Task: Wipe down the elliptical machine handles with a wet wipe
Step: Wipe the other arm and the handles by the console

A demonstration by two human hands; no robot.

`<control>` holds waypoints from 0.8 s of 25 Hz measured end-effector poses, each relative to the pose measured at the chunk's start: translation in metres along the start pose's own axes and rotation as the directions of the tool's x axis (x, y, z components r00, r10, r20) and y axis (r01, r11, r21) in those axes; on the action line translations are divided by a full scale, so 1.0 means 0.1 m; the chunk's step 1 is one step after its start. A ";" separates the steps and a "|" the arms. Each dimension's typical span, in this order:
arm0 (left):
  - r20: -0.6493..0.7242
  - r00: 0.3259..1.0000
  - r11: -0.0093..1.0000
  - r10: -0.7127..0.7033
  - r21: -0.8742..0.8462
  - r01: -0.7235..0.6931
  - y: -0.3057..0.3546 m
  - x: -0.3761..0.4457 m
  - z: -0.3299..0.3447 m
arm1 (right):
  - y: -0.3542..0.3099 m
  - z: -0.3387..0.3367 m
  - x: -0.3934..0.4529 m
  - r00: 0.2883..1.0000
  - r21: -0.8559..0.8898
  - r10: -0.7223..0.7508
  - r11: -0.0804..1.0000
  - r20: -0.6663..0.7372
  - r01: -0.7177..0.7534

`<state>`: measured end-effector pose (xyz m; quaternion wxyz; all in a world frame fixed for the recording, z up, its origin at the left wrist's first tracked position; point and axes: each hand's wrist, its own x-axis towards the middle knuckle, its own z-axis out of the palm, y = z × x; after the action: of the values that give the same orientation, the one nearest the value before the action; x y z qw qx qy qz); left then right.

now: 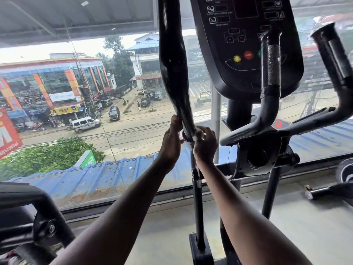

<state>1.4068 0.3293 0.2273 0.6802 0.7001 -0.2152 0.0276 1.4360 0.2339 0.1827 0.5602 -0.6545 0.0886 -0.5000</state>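
Note:
The elliptical's long black left moving handle (172, 60) runs from the top of the view down to a collar where it meets a thinner post. Both my hands are at that collar. My left hand (172, 138) is on its left side, thumb and fingers against the tube. My right hand (205, 142) curls round its right side with a white wet wipe (198, 133) pressed to the handle; only a small part of the wipe shows. The right moving handle (332, 54) and the fixed inner grip (272, 64) stand untouched.
The black console (246, 44) with yellow and red buttons hangs above right. A large window (95, 111) with a street below lies straight ahead. Part of another machine (34, 222) is at lower left, and a bar end (313, 194) lies on the floor at right.

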 end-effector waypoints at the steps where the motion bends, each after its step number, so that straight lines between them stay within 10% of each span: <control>1: 0.005 1.000 1.000 -0.011 -0.002 0.011 0.00 -0.01 -0.01 | 0.06 0.00 0.03 0.995 -0.019 0.096 0.995 0.008 -0.096; 9: -0.091 0.989 0.992 -0.116 -0.066 0.110 -0.37 0.10 0.00 | 0.02 0.12 -0.21 0.906 0.155 0.417 0.893 0.074 -0.423; 20: -0.248 0.896 0.903 -0.368 -0.323 0.281 -0.93 0.58 0.04 | 0.00 -0.05 -0.16 0.944 -0.104 0.319 0.945 0.084 -0.310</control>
<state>1.4902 0.3080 0.1586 0.7918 0.6106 0.0112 -0.0109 1.4247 0.2410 0.1730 0.6068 -0.6804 0.1860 -0.3663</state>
